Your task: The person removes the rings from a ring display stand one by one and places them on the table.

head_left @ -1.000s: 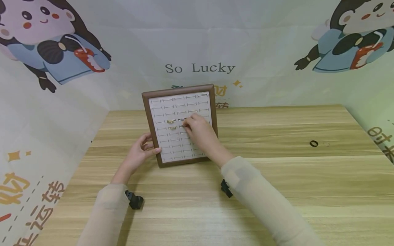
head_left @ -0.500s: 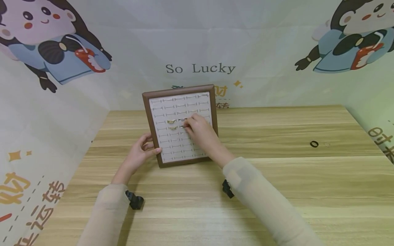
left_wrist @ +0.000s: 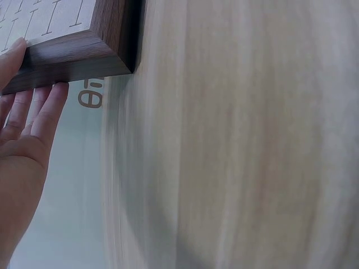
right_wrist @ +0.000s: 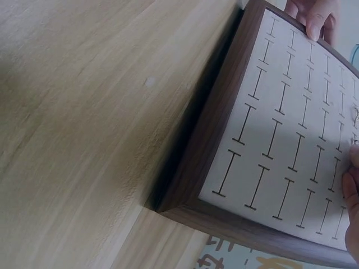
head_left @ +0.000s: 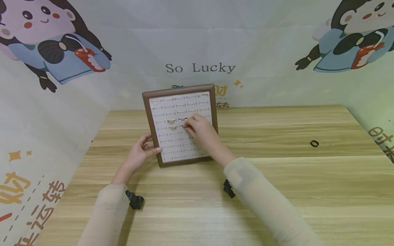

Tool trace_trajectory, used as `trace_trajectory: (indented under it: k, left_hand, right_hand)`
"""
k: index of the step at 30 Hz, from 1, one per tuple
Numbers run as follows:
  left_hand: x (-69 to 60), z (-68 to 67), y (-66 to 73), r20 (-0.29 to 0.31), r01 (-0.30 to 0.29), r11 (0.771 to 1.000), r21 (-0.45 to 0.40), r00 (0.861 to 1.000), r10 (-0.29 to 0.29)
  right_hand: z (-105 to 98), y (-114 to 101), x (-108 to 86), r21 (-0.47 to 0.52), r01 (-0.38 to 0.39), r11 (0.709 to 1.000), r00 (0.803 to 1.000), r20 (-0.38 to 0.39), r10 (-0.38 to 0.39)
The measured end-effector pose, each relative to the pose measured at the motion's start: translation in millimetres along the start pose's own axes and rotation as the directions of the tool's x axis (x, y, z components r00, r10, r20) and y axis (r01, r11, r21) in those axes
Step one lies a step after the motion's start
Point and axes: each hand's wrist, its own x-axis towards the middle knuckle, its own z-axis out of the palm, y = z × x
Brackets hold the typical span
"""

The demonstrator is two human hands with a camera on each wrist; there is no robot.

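Observation:
A brown-framed board with a white slotted face stands tilted on the table. My left hand grips its left edge, thumb on the front and fingers behind, as the left wrist view also shows. Two gold rings sit in slots left of centre, and a silvery ring is in the slot beside them. With bent fingers and thumb my right hand pinches something small at a slot just below; the fingertips hide most of it. In the right wrist view the right hand is cut off by the image edge.
A black ring lies on the wooden table at the right, with a thin pale ring beside it. A printed cloth hangs behind the table and along its sides.
The right hand has shifted very slightly to the right at the same slot. My left hand and the board have stayed where they were.

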Motion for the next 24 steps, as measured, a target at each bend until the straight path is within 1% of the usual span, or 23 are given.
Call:
trace_trajectory:
  k: [8,14,19,22,24]
  left_hand:
    - [1.2,0.0,-0.1,0.001,0.018,1.0,0.004,1.0,-0.018]
    - [1.3,0.0,0.7,-0.001,0.014,1.0,0.008,1.0,-0.014]
    - [1.0,0.1,1.1,0.0,0.015,1.0,0.015,1.0,-0.015]
    - [0.6,0.1,1.4,0.001,0.018,1.0,0.011,1.0,-0.018]
    - [0.2,0.0,1.6,0.002,0.021,1.0,0.009,1.0,-0.021]
  right_hand:
    - [-1.5,5.8,-1.2,0.05,0.021,0.999,1.0,0.01,-0.022]
    - [-1.8,11.4,-2.5,0.137,0.02,0.99,1.0,-0.011,-0.018]
    - [-2.6,12.6,-3.9,0.22,-0.007,0.975,0.999,-0.042,0.017]
    - [-5.6,10.8,-5.2,0.288,-0.041,0.957,0.996,-0.062,0.062]
    - [-8.4,9.9,-5.9,0.337,-0.076,0.938,0.992,-0.067,0.104]
